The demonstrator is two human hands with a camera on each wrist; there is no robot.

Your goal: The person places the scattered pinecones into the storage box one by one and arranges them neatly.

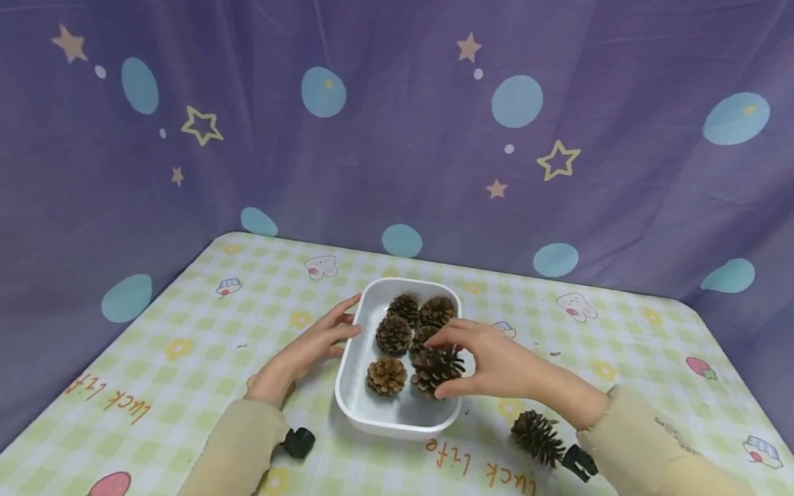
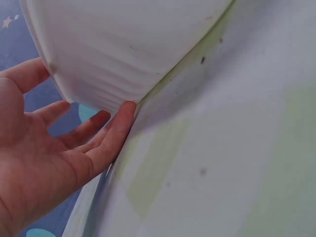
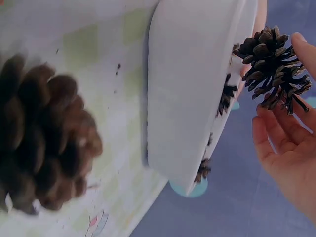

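A white rectangular tub [image 1: 356, 403] stands on the table with several brown pine cones [image 1: 386, 376] inside. My right hand [image 1: 499, 363] pinches another pine cone [image 1: 437, 370] between thumb and fingers above the tub's right side. In the right wrist view this cone [image 3: 274, 69] shows its open scales, raised over the rim. My left hand [image 1: 310, 346] rests against the tub's left wall, its fingers loosely extended. From the left wrist view, fingertips [image 2: 126, 111] touch the outside of the tub [image 2: 108, 49] near its base.
One more pine cone [image 1: 537, 437] lies on the table right of the tub, below my right forearm. A checked cloth [image 1: 207, 388] covers the table, with small dark crumbs scattered on it. Behind hangs a purple curtain [image 1: 402, 171].
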